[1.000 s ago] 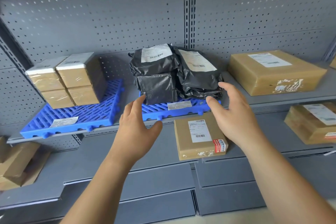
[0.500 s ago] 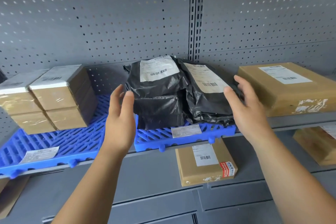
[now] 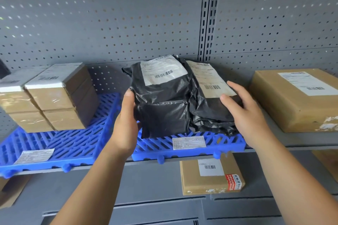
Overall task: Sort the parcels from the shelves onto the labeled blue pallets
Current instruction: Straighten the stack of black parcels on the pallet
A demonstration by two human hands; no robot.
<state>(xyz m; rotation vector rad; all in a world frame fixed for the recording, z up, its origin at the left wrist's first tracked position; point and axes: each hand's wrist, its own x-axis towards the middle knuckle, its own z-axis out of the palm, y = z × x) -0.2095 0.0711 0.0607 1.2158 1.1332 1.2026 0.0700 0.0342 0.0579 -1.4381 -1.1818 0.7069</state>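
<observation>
Resting at the centre of the view, the black poly-bag parcels are shown stacked on the right blue pallet, just above its paper label. The stack is flanked at 9 o'clock by the left hand, laid flat against the bags with fingers extended. At 3 o'clock the right hand is spread loosely over the leaning bag. Nothing is gripped by either hand. Slippage is judged the main risk: the film looks slick and crumpled, so under uneven pressure a bag could be squeezed out or tipped over the pallet's 6 o'clock edge. At 9 o'clock the brown boxes on the left blue pallet could be nudged. At 3 o'clock the large carton could be knocked by the right wrist.
</observation>
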